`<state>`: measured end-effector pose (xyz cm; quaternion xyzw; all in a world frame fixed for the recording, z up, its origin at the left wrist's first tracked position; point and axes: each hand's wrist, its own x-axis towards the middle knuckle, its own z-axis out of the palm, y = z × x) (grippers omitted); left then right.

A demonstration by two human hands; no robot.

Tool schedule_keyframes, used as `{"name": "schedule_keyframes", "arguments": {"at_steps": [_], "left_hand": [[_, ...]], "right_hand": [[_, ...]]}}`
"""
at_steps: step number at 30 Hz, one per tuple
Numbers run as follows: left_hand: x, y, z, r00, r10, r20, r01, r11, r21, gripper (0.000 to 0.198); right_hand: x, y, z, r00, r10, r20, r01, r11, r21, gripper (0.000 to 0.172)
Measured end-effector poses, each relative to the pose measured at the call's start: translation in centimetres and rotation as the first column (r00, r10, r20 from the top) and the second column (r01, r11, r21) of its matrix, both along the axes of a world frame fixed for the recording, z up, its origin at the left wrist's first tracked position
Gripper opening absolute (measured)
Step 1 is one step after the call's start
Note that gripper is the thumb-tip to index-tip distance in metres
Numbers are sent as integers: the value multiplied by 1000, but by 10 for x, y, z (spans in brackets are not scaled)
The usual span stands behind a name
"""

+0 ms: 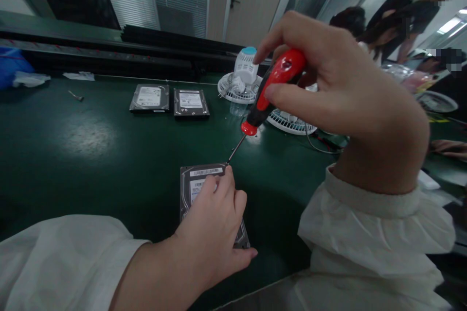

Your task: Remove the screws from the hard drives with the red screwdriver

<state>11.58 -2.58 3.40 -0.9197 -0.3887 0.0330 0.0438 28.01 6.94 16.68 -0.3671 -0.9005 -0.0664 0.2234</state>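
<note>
A hard drive [199, 182] lies flat on the green table [73, 146] near the front edge. My left hand [213, 218] rests on top of it, fingers curled, pressing it down and covering most of it. My right hand [328, 87] is closed around the red and black handle of a screwdriver [272, 90]. The thin shaft slants down to the left and its tip meets the drive's far right corner, right beside my left fingertips.
Two more hard drives [150, 97] [190, 103] lie side by side farther back. White fan parts [242, 80] [290, 121] and thin wires sit behind the screwdriver. A blue bag [10, 65] is at far left. Other people stand and sit at the right.
</note>
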Motion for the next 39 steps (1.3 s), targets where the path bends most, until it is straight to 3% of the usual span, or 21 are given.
{"name": "schedule_keyframes", "arguments": {"at_steps": [6, 12, 18, 23, 29, 34, 39], "left_hand": [[-1, -1, -4, 1000, -11, 28, 10, 1000, 2, 86], [0, 0, -4, 999, -17, 40, 18, 1000, -13, 85], [0, 0, -5, 999, -7, 48, 8, 1000, -28, 84], [0, 0, -6, 998, -15, 59, 18, 999, -43, 85], [0, 1, -9, 997, -6, 72, 9, 999, -42, 86], [1, 0, -11, 998, -9, 65, 11, 1000, -23, 88], [0, -1, -12, 996, -16, 91, 16, 1000, -3, 85]], "right_hand": [[0, -1, 0, 998, -60, 6, 60, 998, 12, 29], [1, -2, 0, 999, -8, 40, 10, 999, -40, 35], [2, 0, -2, 994, -103, 30, 102, 995, 16, 33], [2, -3, 1, 998, -54, 38, 57, 996, -74, 35], [2, -2, 1, 996, -77, 40, 77, 997, 14, 33], [2, -4, 3, 999, -45, 23, 47, 997, -63, 33], [1, -2, -1, 996, -82, 22, 83, 997, -3, 33]]}}
